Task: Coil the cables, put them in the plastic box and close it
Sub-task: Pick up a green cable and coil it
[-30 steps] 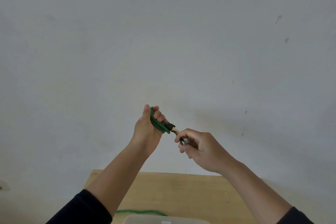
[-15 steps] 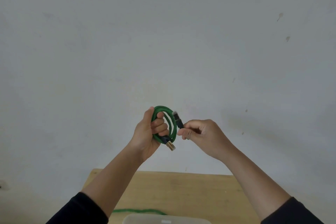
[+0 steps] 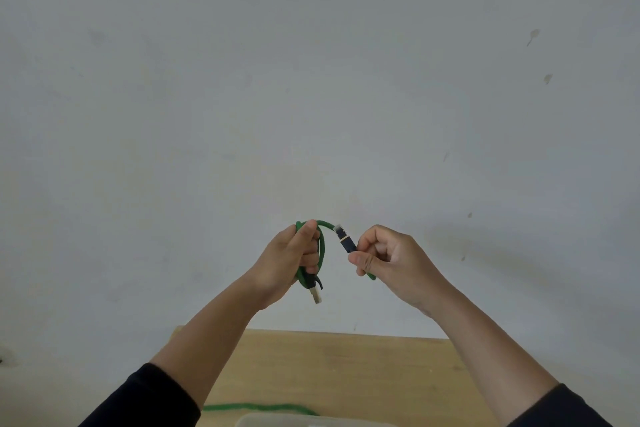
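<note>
I hold a green cable (image 3: 322,246) up in front of the wall, coiled into a small loop. My left hand (image 3: 291,262) is closed around the coil, and one metal plug (image 3: 316,295) hangs below it. My right hand (image 3: 388,258) pinches the cable's other end just behind its dark plug (image 3: 344,241), which points up and left toward the coil. A short gap separates the two hands. The translucent plastic box (image 3: 311,420) shows only its top edge at the bottom of the view.
A wooden table (image 3: 346,367) lies below my arms against a plain grey wall. A second green cable (image 3: 256,407) lies on the table just behind the box.
The coil has turned in my left hand so one plug now hangs downward. My right hand has drawn the other plug end away to the right, widening the gap.
</note>
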Demonstrator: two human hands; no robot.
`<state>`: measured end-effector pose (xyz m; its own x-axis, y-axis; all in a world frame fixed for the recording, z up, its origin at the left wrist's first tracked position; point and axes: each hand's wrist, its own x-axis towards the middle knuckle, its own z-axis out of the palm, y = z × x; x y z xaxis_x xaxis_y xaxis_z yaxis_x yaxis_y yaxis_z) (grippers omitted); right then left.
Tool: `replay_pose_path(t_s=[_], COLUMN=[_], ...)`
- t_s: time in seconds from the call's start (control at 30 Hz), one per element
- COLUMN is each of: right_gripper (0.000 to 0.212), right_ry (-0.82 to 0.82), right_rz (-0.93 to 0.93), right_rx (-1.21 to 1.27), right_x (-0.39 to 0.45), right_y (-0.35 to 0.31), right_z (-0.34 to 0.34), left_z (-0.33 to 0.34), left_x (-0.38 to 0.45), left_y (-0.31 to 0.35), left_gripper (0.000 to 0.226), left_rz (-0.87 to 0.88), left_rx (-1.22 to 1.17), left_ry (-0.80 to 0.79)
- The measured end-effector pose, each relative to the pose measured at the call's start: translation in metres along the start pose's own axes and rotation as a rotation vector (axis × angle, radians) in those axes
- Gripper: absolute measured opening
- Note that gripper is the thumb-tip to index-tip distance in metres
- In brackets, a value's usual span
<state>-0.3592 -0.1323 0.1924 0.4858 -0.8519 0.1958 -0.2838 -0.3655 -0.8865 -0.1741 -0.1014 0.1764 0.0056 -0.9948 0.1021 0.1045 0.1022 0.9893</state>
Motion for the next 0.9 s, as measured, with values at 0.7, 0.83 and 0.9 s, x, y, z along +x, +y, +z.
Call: replay_pose_path(t_s=[0.7, 0.83, 0.9], right_gripper=[0.029, 0.028, 0.027], right_ry=[0.072, 0.05, 0.028], right_rz=[-0.001, -0.017, -0.005], right_rx=[-0.123, -0.104, -0.129], right_x=[0.003, 0.002, 0.002], right_y=[0.004, 0.006, 0.007], right_z=[-0.01, -0.011, -0.013], left_z=[0.008, 0.01, 0.009], left_x=[-0.004, -0.002, -0.003], left_y=[0.014, 0.012, 0.009], left_gripper=[0.038, 0.038, 0.043], left_rz=[-0.143, -0.169, -0.177], left_rx=[-0.723, -0.684, -0.613], left_ry=[-0.227, -0.214, -0.195])
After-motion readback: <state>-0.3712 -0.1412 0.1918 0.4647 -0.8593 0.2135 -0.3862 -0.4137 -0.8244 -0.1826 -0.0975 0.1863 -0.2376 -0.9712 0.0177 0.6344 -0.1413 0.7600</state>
